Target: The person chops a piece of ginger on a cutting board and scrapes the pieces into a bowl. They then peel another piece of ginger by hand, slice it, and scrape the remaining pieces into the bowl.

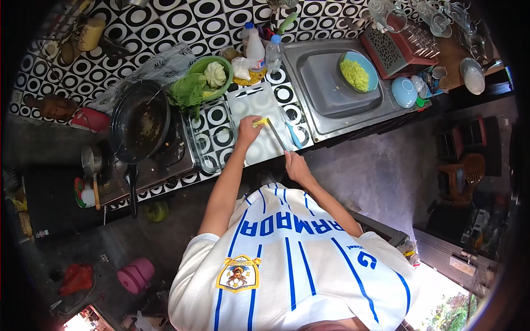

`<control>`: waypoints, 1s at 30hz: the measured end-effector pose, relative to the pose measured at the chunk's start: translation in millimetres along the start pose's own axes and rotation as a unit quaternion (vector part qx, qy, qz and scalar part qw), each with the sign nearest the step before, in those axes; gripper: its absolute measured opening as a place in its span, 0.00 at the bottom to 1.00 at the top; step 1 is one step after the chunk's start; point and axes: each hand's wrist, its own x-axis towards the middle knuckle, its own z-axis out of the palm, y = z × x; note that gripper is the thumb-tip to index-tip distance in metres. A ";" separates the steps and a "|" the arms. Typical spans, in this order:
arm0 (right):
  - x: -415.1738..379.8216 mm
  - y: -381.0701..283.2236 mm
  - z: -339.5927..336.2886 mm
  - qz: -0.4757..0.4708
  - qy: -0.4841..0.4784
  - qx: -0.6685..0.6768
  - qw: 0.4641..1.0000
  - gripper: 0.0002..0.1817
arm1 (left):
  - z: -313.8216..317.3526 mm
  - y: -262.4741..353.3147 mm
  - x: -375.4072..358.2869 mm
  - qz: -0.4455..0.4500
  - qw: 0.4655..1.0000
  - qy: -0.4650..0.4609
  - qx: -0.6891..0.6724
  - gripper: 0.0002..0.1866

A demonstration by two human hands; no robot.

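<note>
My left hand [250, 129] is closed on a small yellow piece of food [261, 122], whose exact kind I cannot make out, above a whitish translucent cutting board [256, 150]. In my right hand [298, 165] is the handle of a knife [276, 134]. Its blade slants up and left across the board, with the tip end close to the yellow piece. A blue-handled tool [293, 135] lies at the board's right side. Beside the board on the left is a clear glass dish [215, 138].
A green bowl [227, 69] holds leafy greens and a pale cauliflower-like head. Bottles [255, 49] stand behind the board. On the left, a black wok [139, 122] sits on the stove. Over the sink [309, 118], a blue bowl [371, 65] of chopped yellow food rests on a grey tub [326, 91].
</note>
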 end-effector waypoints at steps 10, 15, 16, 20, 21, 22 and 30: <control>72.5 -18.2 42.4 -0.056 0.037 0.021 0.998 0.26 | 3.1 -10.9 -0.5 -0.040 0.998 -0.042 0.026 0.05; 92.9 -27.0 51.5 -0.056 0.035 0.026 0.997 0.28 | -0.8 -5.6 1.2 -0.044 0.998 -0.041 0.005 0.03; 95.6 -28.7 51.9 -0.057 0.033 0.025 0.998 0.28 | -1.7 -3.6 1.4 -0.050 0.998 -0.038 0.009 0.04; 99.6 -28.9 56.8 -0.052 0.030 0.025 0.998 0.28 | -1.8 -0.4 1.1 -0.065 0.997 -0.031 0.021 0.04; 100.8 -26.8 58.9 -0.051 0.030 0.026 0.998 0.28 | -1.7 -0.1 1.7 -0.066 0.997 -0.028 0.022 0.04; 101.9 -24.5 60.2 -0.040 0.027 0.016 0.999 0.28 | -0.8 0.7 2.4 -0.069 0.996 -0.035 0.031 0.05; 56.8 7.0 51.5 -0.018 -0.026 -0.048 0.998 0.28 | 1.0 -3.2 0.6 -0.076 0.995 -0.034 0.057 0.04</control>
